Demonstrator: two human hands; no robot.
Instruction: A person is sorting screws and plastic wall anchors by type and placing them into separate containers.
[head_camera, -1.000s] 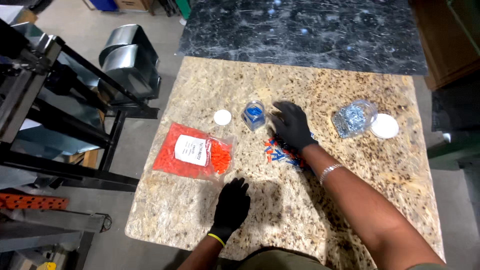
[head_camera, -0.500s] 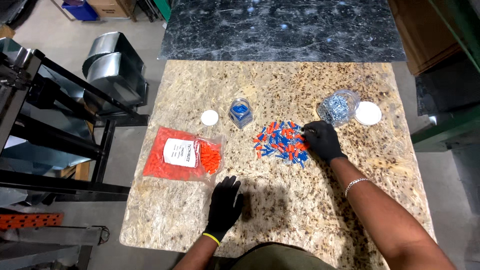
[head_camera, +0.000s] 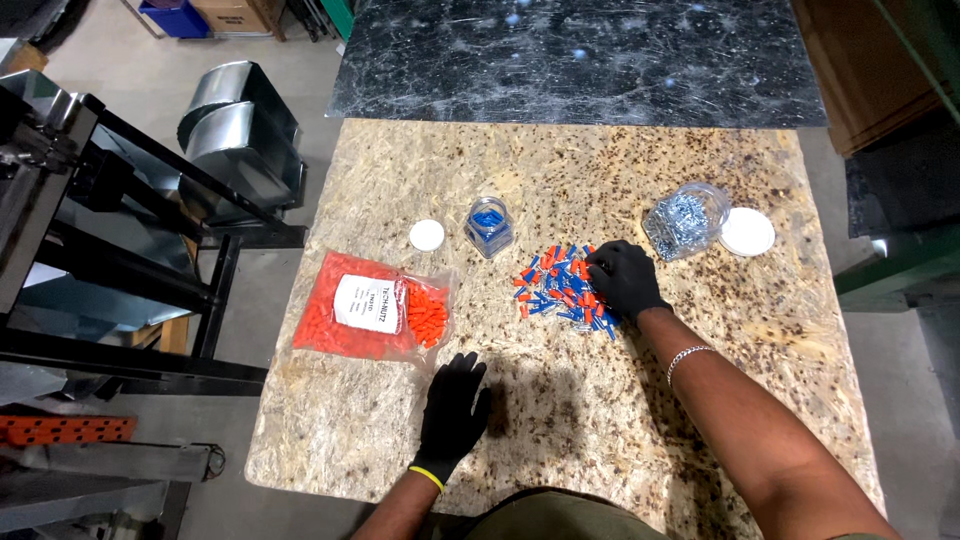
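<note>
A loose pile of small blue and orange connectors (head_camera: 562, 290) is lying spread out near the middle of the speckled stone bench (head_camera: 560, 170), the two colours mixed together. My right hand (head_camera: 622, 280), in a black glove, is resting on the right edge of that pile, fingers curled down onto the pieces; I cannot tell whether it is pinching any of them.

To the left, a flat clear bag of orange connectors (head_camera: 375, 318) is lying with a white rectangular label on its top face. Behind the pile, a small clear jar holding blue pieces (head_camera: 489, 226) is standing open, with its white round lid (head_camera: 427, 235) just beside it on the left. At the right, a larger clear jar of silvery pieces (head_camera: 685, 219) is lying tilted, touching a white round lid (head_camera: 747, 231).

My left hand (head_camera: 453, 410), also gloved in black, is lying flat and open on the bench near its front edge, holding nothing, just below the bag. My right forearm is reaching diagonally across the bench, a thin bracelet (head_camera: 686, 356) at the wrist.
</note>
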